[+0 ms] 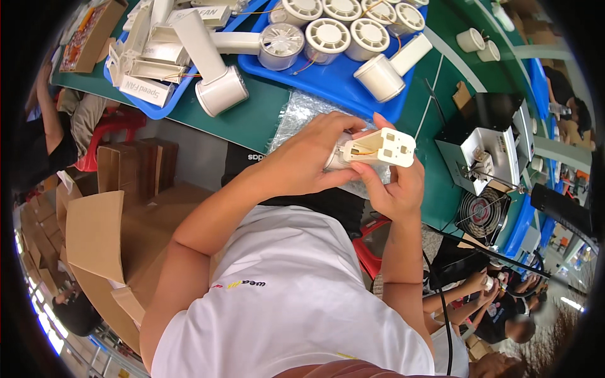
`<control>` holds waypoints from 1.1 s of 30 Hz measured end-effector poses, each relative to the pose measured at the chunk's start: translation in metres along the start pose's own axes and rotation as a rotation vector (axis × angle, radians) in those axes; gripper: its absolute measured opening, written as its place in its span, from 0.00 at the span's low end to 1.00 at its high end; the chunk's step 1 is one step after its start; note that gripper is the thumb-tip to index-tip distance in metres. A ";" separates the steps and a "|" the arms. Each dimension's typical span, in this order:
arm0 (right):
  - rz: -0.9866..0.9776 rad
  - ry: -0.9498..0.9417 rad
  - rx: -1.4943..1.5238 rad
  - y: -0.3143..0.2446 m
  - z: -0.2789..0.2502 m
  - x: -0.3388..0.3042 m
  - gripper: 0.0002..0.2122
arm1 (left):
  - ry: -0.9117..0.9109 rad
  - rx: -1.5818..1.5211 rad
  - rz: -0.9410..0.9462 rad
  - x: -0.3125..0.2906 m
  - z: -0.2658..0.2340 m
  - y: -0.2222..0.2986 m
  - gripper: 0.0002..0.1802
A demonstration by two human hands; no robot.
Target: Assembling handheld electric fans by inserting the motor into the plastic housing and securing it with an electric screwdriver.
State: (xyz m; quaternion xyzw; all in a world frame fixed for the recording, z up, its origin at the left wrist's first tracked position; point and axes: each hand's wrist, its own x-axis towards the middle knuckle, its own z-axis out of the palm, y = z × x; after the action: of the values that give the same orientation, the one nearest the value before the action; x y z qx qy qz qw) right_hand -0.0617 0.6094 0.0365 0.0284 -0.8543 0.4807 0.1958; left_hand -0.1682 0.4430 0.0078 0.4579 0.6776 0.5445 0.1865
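In front of my chest I hold a white handheld fan body [379, 148], its hollow handle pointing right and a little toward me. My left hand [307, 153] wraps round the round head end, hiding most of it. My right hand [398, 186] grips the handle from below and behind, thumb near the joint with the head. Thin red and yellow wires show inside the open handle, and its end plate has small square holes. Bubble wrap [296, 116] lies on the green table just beyond my hands.
A blue tray [302, 82] beyond holds several white round fan heads, some with handles. Left of it, another blue tray [154, 112] carries white casings. One assembled fan [222, 92] leans there. A metal machine [485, 148] and a black cooling fan [482, 214] stand right; cardboard boxes [94, 236] fill the left.
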 end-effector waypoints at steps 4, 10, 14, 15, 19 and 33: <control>0.016 -0.130 -0.080 -0.016 -0.005 0.008 0.22 | 0.006 -0.023 0.029 -0.004 0.001 -0.007 0.35; 0.022 -0.077 -0.029 -0.009 0.001 0.009 0.20 | 0.103 -0.009 -0.024 -0.002 0.006 -0.005 0.34; 0.073 -0.015 -0.035 -0.015 -0.008 0.008 0.17 | 0.246 0.065 0.014 0.009 0.025 -0.003 0.32; 0.055 0.027 -0.041 -0.021 -0.005 0.013 0.17 | 0.297 0.065 0.072 0.009 0.033 -0.009 0.32; 0.075 -0.064 -0.016 -0.022 -0.004 0.021 0.17 | 0.291 0.200 0.118 0.002 0.034 -0.013 0.26; 0.127 -0.054 0.191 -0.012 0.002 0.004 0.19 | 0.016 0.093 -0.042 -0.018 0.015 -0.005 0.24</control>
State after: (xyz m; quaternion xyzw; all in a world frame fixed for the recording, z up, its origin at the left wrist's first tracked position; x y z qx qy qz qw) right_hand -0.0632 0.6019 0.0465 0.0054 -0.8096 0.5705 0.1383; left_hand -0.1500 0.4366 -0.0066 0.4473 0.7129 0.5123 0.1708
